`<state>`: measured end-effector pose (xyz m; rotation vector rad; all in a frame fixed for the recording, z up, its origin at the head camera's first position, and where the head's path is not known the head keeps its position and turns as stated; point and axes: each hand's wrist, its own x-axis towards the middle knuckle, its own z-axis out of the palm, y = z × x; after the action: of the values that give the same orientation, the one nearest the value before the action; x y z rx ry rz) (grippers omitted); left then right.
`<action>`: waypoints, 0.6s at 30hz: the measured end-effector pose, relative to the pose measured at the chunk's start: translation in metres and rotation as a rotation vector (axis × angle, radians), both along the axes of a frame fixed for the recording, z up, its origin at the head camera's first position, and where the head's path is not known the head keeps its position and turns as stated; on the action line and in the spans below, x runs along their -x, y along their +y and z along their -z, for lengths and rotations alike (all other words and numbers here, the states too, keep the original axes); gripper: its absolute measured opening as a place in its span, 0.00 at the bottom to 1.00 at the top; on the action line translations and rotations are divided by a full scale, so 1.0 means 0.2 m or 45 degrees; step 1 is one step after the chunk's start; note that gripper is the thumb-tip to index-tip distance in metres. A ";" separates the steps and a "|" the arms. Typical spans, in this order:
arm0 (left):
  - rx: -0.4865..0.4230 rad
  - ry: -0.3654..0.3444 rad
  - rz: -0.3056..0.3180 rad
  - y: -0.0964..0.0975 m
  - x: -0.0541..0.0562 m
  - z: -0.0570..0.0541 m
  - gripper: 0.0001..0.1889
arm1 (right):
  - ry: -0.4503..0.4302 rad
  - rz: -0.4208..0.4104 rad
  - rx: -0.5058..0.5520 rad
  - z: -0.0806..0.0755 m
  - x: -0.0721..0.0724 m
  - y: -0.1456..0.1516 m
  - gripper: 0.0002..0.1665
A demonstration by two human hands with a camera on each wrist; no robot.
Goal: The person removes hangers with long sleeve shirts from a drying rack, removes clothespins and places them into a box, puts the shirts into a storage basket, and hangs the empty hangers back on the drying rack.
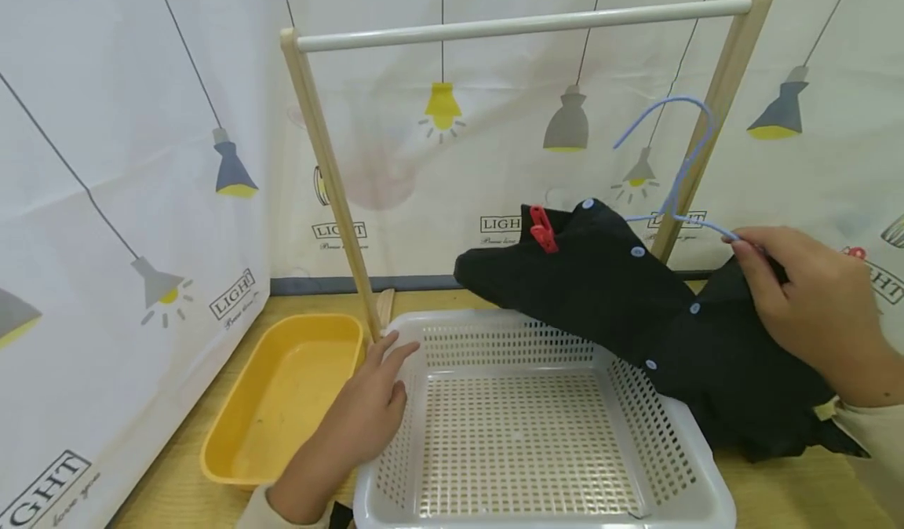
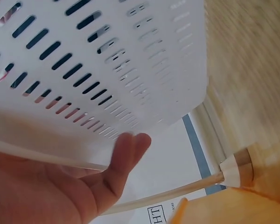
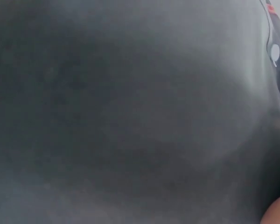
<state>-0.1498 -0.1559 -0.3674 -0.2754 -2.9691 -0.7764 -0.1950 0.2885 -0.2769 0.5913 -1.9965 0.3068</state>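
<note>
My right hand (image 1: 812, 309) pinches one arm of a blue clothes hanger (image 1: 681, 176), its hook pointing up. From the hanger hangs a black shirt (image 1: 600, 286) with light blue buttons, slanting over the right rim of a white basket (image 1: 523, 435). A red clothespin (image 1: 542, 229) is clipped to the shirt near its left shoulder; a bit of red also shows beyond my right hand. The black cloth (image 3: 130, 112) fills most of the right wrist view. My left hand (image 1: 367, 399), fingers loosely extended, rests on the basket's left rim; in the left wrist view its fingers (image 2: 126, 154) lie against the perforated wall.
A wooden rack with a white bar (image 1: 523, 28) stands behind the basket. Left of the basket lies a yellow tray (image 1: 282, 403) on the wooden table (image 1: 777, 497). Behind the rack hangs a cloth printed with lamps (image 1: 395, 160).
</note>
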 end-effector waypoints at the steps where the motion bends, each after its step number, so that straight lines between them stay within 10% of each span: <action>1: -0.008 -0.012 -0.002 0.00 0.00 0.00 0.26 | 0.003 -0.029 -0.011 0.01 0.00 0.00 0.32; 18: 0.040 0.075 -0.033 0.01 0.01 0.02 0.29 | -0.131 -0.365 -0.199 0.16 -0.21 -0.11 0.30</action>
<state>-0.1510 -0.1533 -0.3717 -0.2565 -2.9252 -0.7072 -0.1521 0.2658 -0.3086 0.9829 -2.0459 0.3623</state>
